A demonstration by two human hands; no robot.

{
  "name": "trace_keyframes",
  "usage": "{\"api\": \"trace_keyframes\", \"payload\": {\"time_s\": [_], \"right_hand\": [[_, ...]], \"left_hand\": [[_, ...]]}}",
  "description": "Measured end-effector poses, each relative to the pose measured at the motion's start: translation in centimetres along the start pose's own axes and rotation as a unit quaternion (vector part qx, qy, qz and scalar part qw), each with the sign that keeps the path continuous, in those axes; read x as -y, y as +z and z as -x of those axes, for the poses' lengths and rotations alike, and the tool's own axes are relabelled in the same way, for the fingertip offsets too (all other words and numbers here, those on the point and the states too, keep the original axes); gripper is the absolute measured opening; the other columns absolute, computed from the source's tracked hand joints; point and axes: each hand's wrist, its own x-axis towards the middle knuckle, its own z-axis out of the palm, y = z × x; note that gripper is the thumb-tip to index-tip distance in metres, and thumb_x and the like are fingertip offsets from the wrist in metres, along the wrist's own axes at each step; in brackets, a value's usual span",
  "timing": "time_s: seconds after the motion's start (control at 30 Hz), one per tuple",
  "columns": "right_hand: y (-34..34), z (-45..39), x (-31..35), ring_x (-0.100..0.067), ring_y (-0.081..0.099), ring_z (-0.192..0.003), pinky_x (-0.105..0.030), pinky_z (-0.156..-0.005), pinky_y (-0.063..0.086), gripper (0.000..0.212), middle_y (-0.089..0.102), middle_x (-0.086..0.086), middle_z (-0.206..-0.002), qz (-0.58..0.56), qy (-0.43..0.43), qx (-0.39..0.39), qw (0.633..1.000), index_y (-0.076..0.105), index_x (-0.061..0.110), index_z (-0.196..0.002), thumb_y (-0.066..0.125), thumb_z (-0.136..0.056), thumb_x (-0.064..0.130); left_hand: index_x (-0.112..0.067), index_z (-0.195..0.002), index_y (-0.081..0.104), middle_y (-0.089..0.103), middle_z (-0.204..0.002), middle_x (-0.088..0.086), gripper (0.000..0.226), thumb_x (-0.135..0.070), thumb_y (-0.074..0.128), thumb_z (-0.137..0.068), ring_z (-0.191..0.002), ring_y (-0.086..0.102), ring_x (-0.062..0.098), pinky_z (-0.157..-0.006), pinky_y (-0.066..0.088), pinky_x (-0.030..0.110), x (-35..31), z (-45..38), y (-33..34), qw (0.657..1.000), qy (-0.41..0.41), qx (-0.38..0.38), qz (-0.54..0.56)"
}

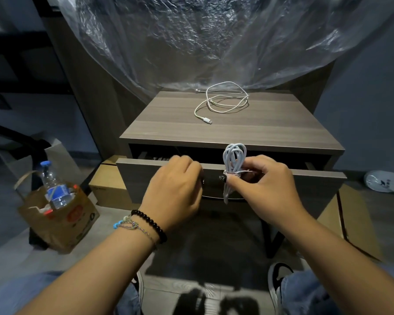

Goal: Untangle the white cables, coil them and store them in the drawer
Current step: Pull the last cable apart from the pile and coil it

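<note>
A coiled white cable (233, 156) stands upright in my right hand (266, 185), which pinches it at its wrapped middle in front of the drawer. My left hand (175, 189) is curled over the drawer front (316, 185), at the handle. The drawer is pulled partly out of the wooden nightstand (232, 130). A second white cable (223, 101) lies loosely looped on the nightstand top, its plug end pointing toward me. The drawer's inside is mostly hidden by my hands and its front.
A paper bag (62, 219) with a water bottle (55, 189) stands on the floor at the left. Cardboard boxes (107, 187) flank the nightstand. Clear plastic sheeting (214, 42) hangs behind it. My knees and shoes are below.
</note>
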Motion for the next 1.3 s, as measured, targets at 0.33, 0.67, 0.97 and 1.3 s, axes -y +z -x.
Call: {"api": "trace_keyframes", "payload": {"time_s": [0.33, 0.67, 0.97, 1.3], "right_hand": [[1.2, 1.5, 1.9, -0.008, 0.064, -0.071, -0.020, -0.061, 0.052, 0.022, 0.065, 0.002, -0.080, -0.044, -0.025, 0.086, 0.995, 0.066, 0.034, -0.076, 0.080, -0.073, 0.017], [-0.4, 2.0, 3.6, -0.008, 0.071, -0.070, -0.017, -0.061, 0.053, 0.011, 0.074, -0.003, -0.076, -0.155, 0.057, 0.081, 0.983, 0.072, 0.009, -0.088, 0.076, -0.078, 0.007], [0.5, -1.2, 7.0, -0.002, 0.062, -0.056, -0.013, -0.047, 0.043, 0.012, 0.070, -0.005, -0.074, -0.189, 0.131, 0.092, 0.969, 0.072, 0.005, -0.089, 0.073, -0.080, 0.014], [6.4, -4.9, 4.6, -0.015, 0.050, -0.056, -0.030, -0.054, 0.043, 0.032, 0.055, -0.007, -0.058, 0.077, 0.144, 0.158, 0.974, 0.062, 0.007, -0.059, 0.084, -0.066, 0.028]], "left_hand": [[-0.022, -0.137, 0.038, 0.048, -0.133, 0.000, 0.049, -0.050, 0.028, -0.098, -0.125, 0.042, 0.020, -0.113, 0.022, 0.048, 1.7, 0.0, 0.1, 0.977, -0.120, 0.137, -0.111], [-0.022, -0.104, 0.055, 0.060, -0.106, -0.003, 0.024, -0.037, 0.064, -0.087, -0.104, 0.051, 0.018, -0.084, 0.046, 0.030, 2.9, -0.2, -2.6, 0.986, -0.093, 0.129, -0.047], [-0.031, -0.086, 0.063, 0.061, -0.081, -0.015, 0.034, -0.049, 0.082, -0.065, -0.078, 0.058, 0.002, -0.070, 0.053, 0.023, 4.0, 0.7, -5.5, 0.957, -0.141, 0.240, 0.078], [-0.028, -0.116, 0.055, 0.057, -0.104, -0.010, 0.089, -0.075, 0.061, -0.041, -0.092, 0.054, 0.006, -0.081, 0.047, 0.025, 5.5, 1.9, -5.3, 0.878, -0.236, 0.363, 0.202]]}}
